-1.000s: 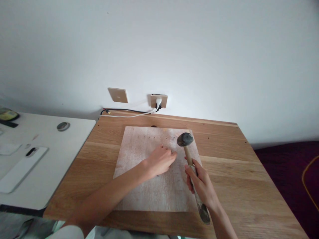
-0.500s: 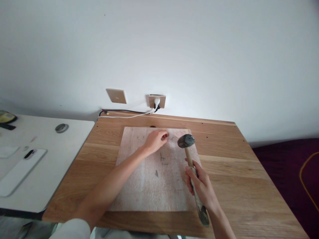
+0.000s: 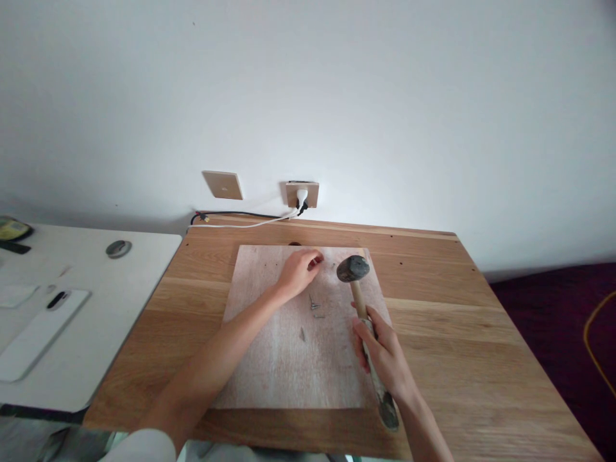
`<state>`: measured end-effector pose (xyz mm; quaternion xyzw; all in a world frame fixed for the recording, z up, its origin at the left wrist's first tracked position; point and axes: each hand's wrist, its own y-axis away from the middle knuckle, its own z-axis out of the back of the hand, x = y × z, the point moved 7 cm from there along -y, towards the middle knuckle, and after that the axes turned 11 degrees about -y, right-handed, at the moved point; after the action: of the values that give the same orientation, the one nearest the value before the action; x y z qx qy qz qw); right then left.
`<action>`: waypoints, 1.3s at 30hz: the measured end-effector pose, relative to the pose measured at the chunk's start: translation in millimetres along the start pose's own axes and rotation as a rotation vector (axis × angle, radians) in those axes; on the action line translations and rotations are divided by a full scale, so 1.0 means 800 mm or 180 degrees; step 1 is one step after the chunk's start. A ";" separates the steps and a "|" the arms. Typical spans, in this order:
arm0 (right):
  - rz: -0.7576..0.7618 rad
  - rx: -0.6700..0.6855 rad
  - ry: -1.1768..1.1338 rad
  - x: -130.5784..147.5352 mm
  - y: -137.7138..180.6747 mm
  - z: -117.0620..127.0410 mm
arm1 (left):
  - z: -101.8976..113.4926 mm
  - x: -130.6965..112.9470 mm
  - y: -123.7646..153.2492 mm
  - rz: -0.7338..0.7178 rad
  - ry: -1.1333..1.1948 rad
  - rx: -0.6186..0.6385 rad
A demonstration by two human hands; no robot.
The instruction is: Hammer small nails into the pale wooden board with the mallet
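My right hand [image 3: 380, 350] is wrapped round the wooden handle of a dark-headed rubber mallet [image 3: 353, 269], which is held above the right side of a pale wooden board [image 3: 269, 372]. Near the board's far edge, my left hand [image 3: 298, 271] is closed with fingertips pinched together. Whatever is between those fingertips is too small to make out. Several small metal nails or screws [image 3: 314, 307] lie loose in the middle of the board. Another slim metal piece [image 3: 302, 333] lies closer to me. A few small dots mark the board's far left part.
The board rests on a wood-grain table [image 3: 443, 359] against a white wall. Behind it, cables [image 3: 240, 224] run to a wall socket [image 3: 302, 194]. On the left, a white table [image 3: 125, 301] holds a phone [image 3: 43, 333] and a tape roll [image 3: 119, 248].
The mallet and my right hand have shifted slightly to the left, the head now a little higher. My left hand stays pinched at almost the same spot.
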<state>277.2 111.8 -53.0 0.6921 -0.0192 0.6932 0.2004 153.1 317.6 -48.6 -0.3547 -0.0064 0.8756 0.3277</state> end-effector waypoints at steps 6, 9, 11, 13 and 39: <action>-0.0026 0.0005 -0.0086 0.005 -0.004 -0.006 | -0.003 -0.001 0.003 -0.0047 -0.0132 0.0069; -0.0066 -0.0033 -0.0070 0.006 -0.005 -0.006 | -0.005 -0.002 0.005 -0.0068 -0.0419 0.0121; -0.0058 -0.0019 -0.0038 0.007 -0.005 -0.007 | -0.005 -0.003 0.006 -0.0104 -0.0526 0.0133; -0.0039 0.0001 -0.0013 0.009 -0.006 -0.009 | -0.005 -0.006 0.006 -0.0196 -0.0554 0.0152; -0.0136 0.0202 0.0273 0.011 -0.027 -0.043 | 0.046 -0.046 0.079 -0.1648 -0.1227 0.0467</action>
<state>251.8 144.3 -50.9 0.6680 0.0263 0.7180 0.1938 113.9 255.1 -14.1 -0.1446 -0.0952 0.8124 0.5568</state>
